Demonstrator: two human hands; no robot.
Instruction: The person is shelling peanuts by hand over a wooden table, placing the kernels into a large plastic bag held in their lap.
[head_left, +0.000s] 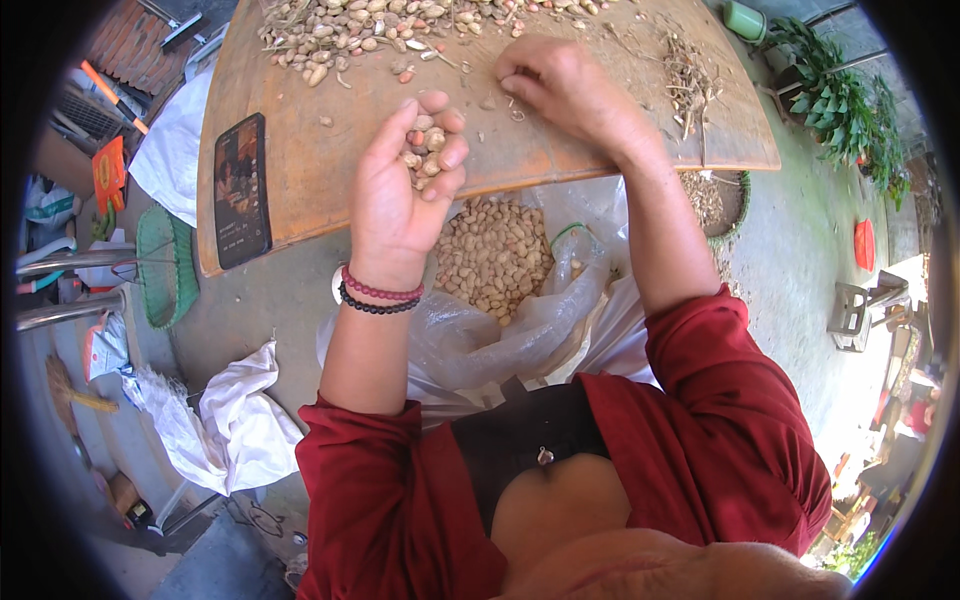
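Note:
Several unshelled peanuts (427, 150) rest in the cupped palm of my left hand (401, 180), which is turned up over the near edge of the wooden table (555, 142). A reddish one shows among them. My right hand (566, 90) lies on the tabletop to the right, its fingers curled toward the wood; whether anything is under them is hidden. Past both hands spreads a heap of peanuts (360, 30) mixed with bits of stem. Below the table edge, in front of my body, an open plastic-lined sack (480, 330) holds many more peanuts (495, 255).
A smartphone (241, 191) with a lit screen lies at the table's left edge. Dry stems (690, 82) are piled at the right. A green basket (161, 270) and white sacking (240, 435) are on the left. Another basket (739, 210) holds debris below the table's right side.

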